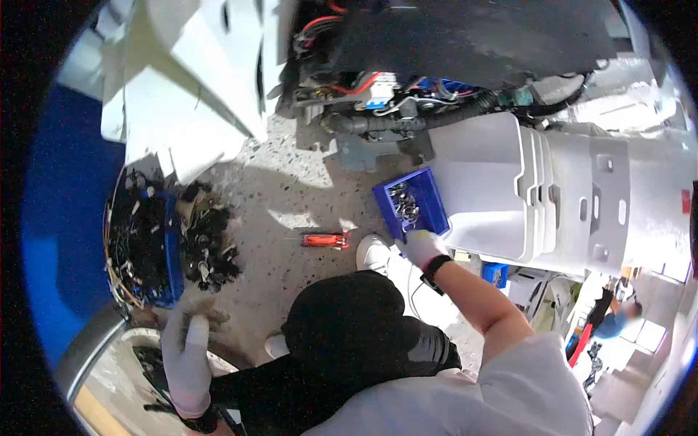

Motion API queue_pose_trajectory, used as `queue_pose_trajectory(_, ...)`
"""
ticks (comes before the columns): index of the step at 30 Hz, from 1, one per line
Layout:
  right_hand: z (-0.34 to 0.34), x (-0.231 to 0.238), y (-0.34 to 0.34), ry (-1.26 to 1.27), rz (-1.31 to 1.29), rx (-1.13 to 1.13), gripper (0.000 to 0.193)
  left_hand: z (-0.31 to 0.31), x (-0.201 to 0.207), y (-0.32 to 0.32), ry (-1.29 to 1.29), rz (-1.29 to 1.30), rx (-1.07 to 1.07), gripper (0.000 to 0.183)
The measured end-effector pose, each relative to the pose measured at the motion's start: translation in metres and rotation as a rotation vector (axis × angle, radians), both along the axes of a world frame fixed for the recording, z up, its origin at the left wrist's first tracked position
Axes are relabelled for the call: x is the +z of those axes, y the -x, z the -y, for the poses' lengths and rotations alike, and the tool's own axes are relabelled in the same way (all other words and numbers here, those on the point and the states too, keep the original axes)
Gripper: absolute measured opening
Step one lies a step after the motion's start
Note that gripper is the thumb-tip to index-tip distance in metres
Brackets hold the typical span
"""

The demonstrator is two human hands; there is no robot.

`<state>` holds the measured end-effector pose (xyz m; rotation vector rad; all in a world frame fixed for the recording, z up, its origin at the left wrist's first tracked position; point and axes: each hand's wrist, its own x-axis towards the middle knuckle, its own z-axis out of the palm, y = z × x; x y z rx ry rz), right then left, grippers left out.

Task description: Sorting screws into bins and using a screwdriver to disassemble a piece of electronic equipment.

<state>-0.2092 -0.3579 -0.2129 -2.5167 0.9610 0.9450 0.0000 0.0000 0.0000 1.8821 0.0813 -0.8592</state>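
My right hand (424, 248), in a white glove, is closed at the near edge of a small blue bin (434, 196). Its fingertips are partly hidden against the rim. Inside the bin lie several small shiny metal parts (405, 205). My left hand (187, 356), also gloved in white, is low at the left with its fingers stretched out, seemingly empty. It hangs by a round pale container (142, 336) holding dark pieces. A red-handled hand tool (325, 240) rests on the floor between my hands; its exact kind is unclear.
Dark scraps and wires heap up around a blue container (174, 251) at left. White panels (185, 94) stand beyond it. Ahead is opened machinery with wires and a grey hose (378, 123). Stacked pale plastic tubs (534, 189) flank the bin. A person (618, 320) is far right.
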Motion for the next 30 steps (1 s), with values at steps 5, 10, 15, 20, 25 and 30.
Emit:
queue_pose_trajectory(5,-0.035,-0.027,0.007,0.016,-0.059,0.102,0.026,0.016,0.001,0.011,-0.087,0.019,0.011,0.028)
queue_pose_trajectory(10,-0.027,-0.014,0.007,0.063,-0.078,0.149,0.029,0.015,0.014,0.013,-0.068,0.043,-0.043,0.028)
queue_pose_trajectory(15,-0.02,-0.008,0.023,0.034,0.006,0.147,0.029,0.024,0.017,0.007,0.066,0.04,-0.075,0.025)
queue_pose_trajectory(20,-0.029,0.006,0.022,0.024,0.039,0.193,0.02,0.035,-0.006,-0.003,0.107,0.002,-0.097,0.023)
queue_pose_trajectory(25,-0.03,0.034,0.029,0.008,0.023,0.247,0.021,0.062,-0.029,-0.003,0.094,0.17,-0.333,0.024)
queue_pose_trajectory(30,-0.034,0.067,0.048,0.157,0.042,0.208,0.022,0.081,-0.065,-0.004,0.099,0.273,-0.497,0.025)
